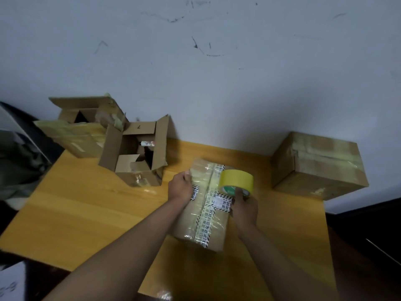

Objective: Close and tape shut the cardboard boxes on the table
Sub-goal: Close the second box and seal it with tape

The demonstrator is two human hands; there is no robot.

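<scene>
At the table's (65, 213) middle, the closed box (205, 216) is steadied by the left hand (181, 187), fingers curled over its far left edge, while the tape roll (236, 181) is pinched by the right hand (245, 207). The box is judged light and stiff, with slick taped faces, so edges are best gripped. At ten o'clock two open boxes (135, 153) await; at two o'clock a sealed box (319, 164) sits apart, and nothing is blocked.
</scene>
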